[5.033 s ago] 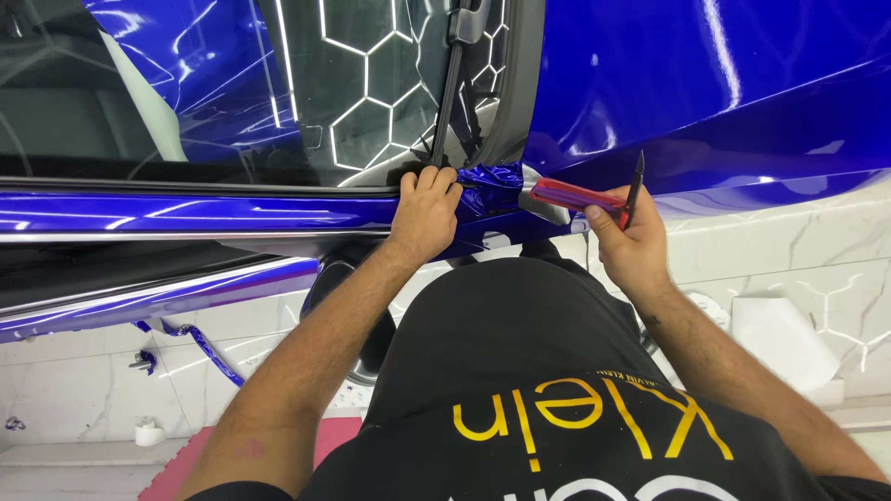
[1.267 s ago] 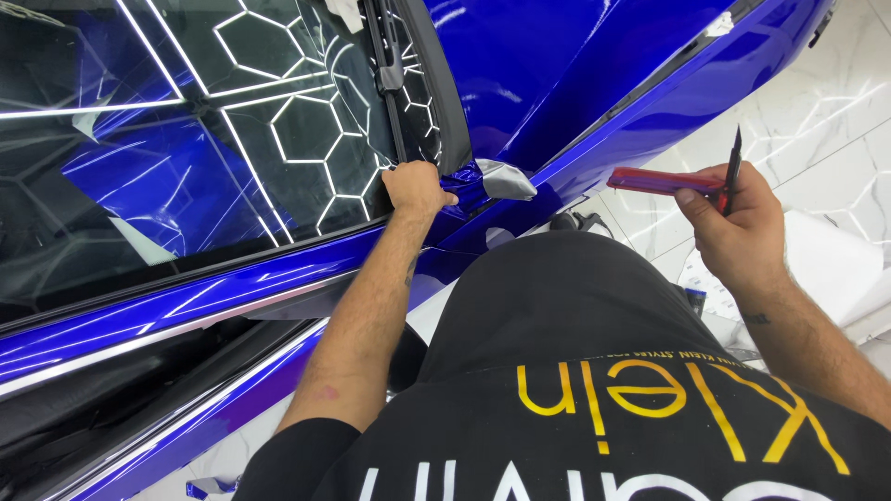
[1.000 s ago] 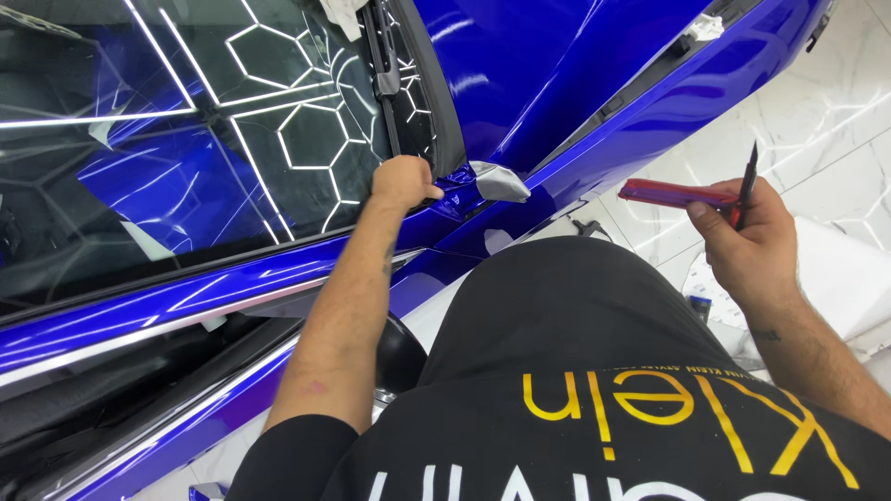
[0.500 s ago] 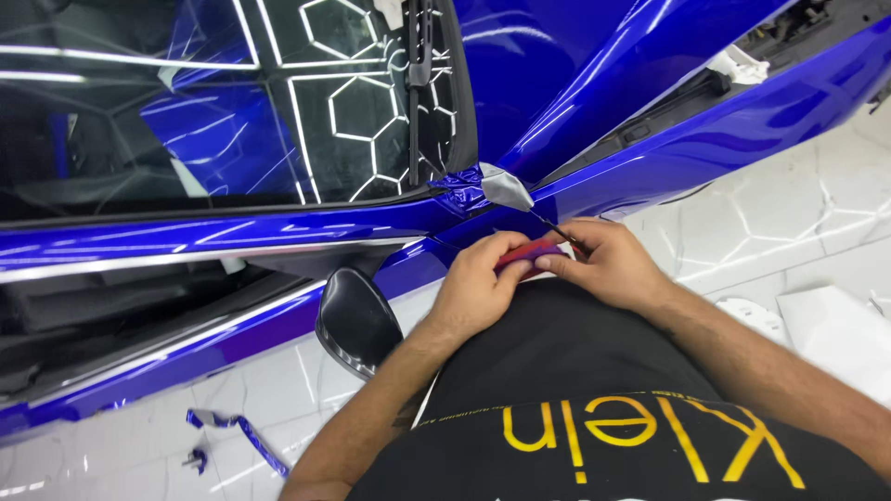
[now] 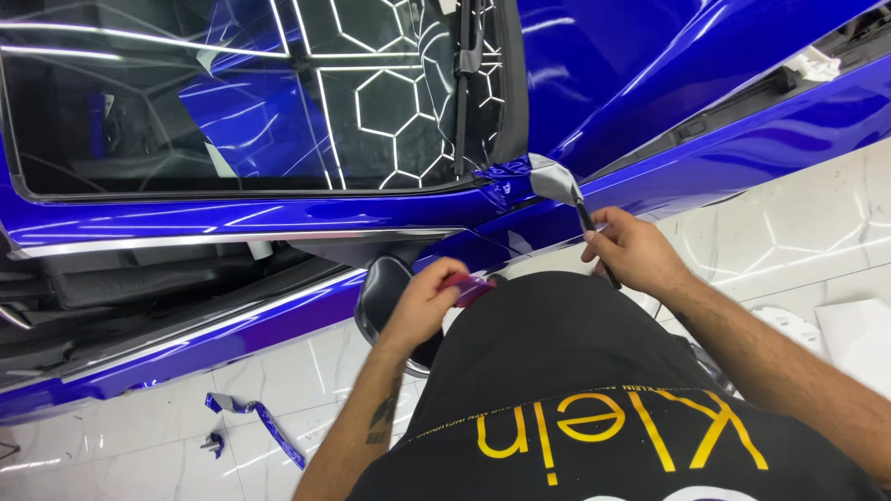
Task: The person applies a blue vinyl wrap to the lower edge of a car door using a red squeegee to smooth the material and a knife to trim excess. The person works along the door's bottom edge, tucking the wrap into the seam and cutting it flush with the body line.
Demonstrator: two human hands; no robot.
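Trim step at the windshield corner: blade at the loose film flap, squeegee parked low.

Blue-wrapped car body (image 5: 705,139) fills 12 o'clock; windshield (image 5: 260,102) at 11, wiper (image 5: 464,83) running down toward the corner. Grey-backed film flap (image 5: 554,179) sticks up at the pillar base, about 1 o'clock. Right hand (image 5: 631,255) is clenched round a thin dark knife (image 5: 594,239), its tip just under the flap, touching or nearly so, can't tell. Left hand (image 5: 422,301) grips a red squeegee (image 5: 467,289) at centre, near the black mirror housing (image 5: 380,297), away from the flap. Film scraps (image 5: 264,427) on the floor at 7. Judgement: excess is being cut; next move needs a light, steady blade angle, film only, paint spared.
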